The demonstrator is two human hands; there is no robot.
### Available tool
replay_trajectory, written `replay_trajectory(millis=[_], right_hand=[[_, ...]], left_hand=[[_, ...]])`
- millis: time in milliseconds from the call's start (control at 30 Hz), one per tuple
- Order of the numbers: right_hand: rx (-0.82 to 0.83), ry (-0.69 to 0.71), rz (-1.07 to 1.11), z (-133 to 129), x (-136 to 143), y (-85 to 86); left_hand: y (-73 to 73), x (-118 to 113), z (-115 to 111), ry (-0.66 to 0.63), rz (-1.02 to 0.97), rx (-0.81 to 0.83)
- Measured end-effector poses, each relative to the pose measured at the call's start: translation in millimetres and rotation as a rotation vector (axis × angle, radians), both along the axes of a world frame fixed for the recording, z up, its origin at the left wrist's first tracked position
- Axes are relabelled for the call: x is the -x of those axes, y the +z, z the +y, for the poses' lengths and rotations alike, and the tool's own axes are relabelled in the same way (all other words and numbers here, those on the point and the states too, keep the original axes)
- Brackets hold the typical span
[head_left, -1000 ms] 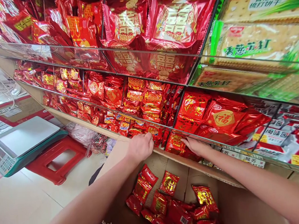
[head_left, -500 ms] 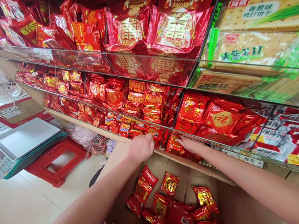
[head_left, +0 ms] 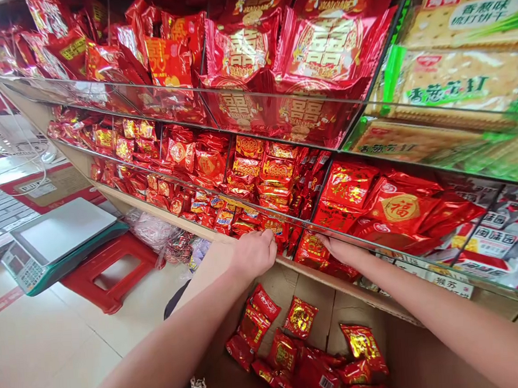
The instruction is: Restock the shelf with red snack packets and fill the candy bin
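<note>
My left hand (head_left: 254,254) is closed on the edge of an open cardboard box (head_left: 334,278), by a raised flap and the lower lip of the shelf. My right hand (head_left: 339,252) reaches in low at the shelf front, against a red and gold snack packet (head_left: 313,249). Its thumb side shows, but most of its fingers are hidden, so its grip is unclear. Inside the box lie several red snack packets, one with gold print (head_left: 300,316) near the far wall and a plain red one (head_left: 316,372) with a barcode.
Shelf compartments with clear front strips (head_left: 260,208) hold red-wrapped sweets, large red packets (head_left: 324,43) and green-and-clear cracker packs (head_left: 449,83). Left of the box, a digital scale (head_left: 66,235) rests on a red stool (head_left: 115,279). Plastic bags (head_left: 149,233) lie on the floor beside it.
The whole view has shifted slightly, so everything appears a little farther right. Both hands keep nearly the same places at the box edge and the packets.
</note>
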State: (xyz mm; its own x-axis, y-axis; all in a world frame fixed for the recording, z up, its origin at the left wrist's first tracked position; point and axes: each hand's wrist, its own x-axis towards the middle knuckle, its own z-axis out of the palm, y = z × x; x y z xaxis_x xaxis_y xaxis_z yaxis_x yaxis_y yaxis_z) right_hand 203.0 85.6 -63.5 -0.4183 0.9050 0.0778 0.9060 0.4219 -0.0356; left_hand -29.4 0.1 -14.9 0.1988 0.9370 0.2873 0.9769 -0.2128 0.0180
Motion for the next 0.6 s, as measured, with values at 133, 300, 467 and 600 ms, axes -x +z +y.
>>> replay_trajectory(millis=[133, 300, 467, 600], right_hand=[[-0.047, 0.017, -0.080, -13.5, 0.7, 3.8], [-0.076, 0.037, -0.158, -20.4, 2.2, 8.0], [-0.102, 0.005, -0.149, -17.1, 4.8, 10.4], [-0.088, 0.002, -0.164, -15.7, 11.9, 11.1]], left_hand=[[1.8, -0.2, -0.9, 0.002, -0.006, 0.011], [4.9, -0.7, -1.0, 0.023, -0.003, 0.036], [4.2, -0.3, -0.2, 0.018, 0.013, 0.024], [2.5, -0.1, -0.1, 0.023, 0.018, 0.011]])
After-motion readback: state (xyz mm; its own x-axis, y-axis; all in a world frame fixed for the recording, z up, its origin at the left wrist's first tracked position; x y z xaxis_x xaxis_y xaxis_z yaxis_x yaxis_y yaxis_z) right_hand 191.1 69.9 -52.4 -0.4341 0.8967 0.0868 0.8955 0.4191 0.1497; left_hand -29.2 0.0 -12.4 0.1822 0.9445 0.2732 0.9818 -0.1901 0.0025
